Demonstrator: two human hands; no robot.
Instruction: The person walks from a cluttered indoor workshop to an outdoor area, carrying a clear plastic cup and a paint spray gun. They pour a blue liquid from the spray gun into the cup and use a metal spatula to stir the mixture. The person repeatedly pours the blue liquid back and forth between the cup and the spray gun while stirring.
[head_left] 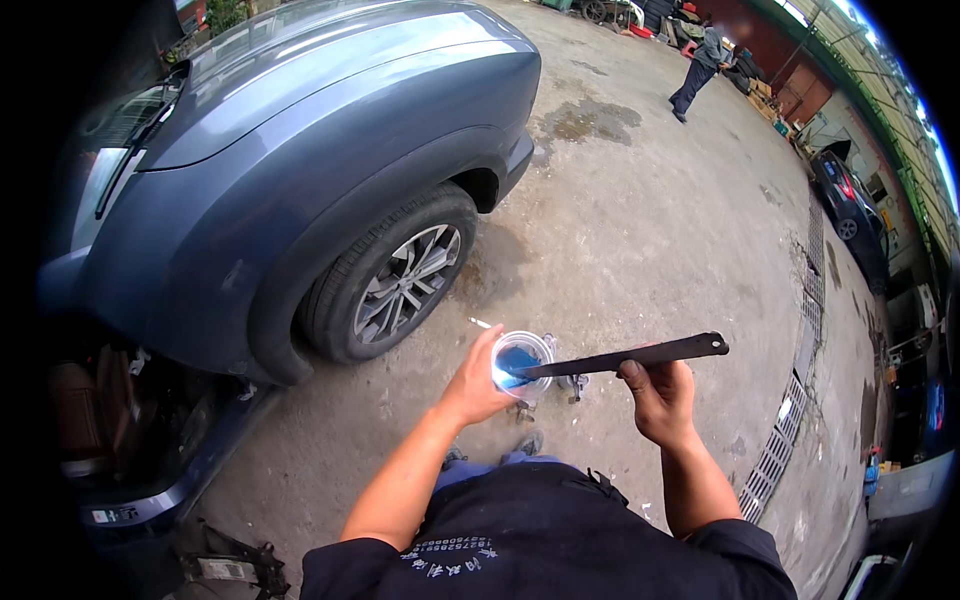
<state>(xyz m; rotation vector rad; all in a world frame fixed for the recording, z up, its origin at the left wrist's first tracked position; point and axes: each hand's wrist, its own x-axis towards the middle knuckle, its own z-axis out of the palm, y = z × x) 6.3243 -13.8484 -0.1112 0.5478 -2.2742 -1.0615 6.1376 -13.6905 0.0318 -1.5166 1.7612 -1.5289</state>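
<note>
My left hand [474,384] is wrapped round a clear plastic cup [549,349] with blue liquid [513,362] at its bottom. A thin white stick that looks like a cigarette [479,323] pokes out by that hand's fingers. With thumb and fingers, my right hand [660,398] grips a long, dark, flat stirring stick [640,356]. One end of the stick reaches into the cup at the liquid; the other has a small hole and points right. Whether the tip touches the cup's bottom cannot be seen.
A grey-blue car [330,120] stands close on the left, its front wheel [410,280] near my left hand. Below the cup, a metal stand [572,388] is partly hidden. A drain grate [780,430] runs along the right. A person [700,72] and a dark car [852,215] are farther off.
</note>
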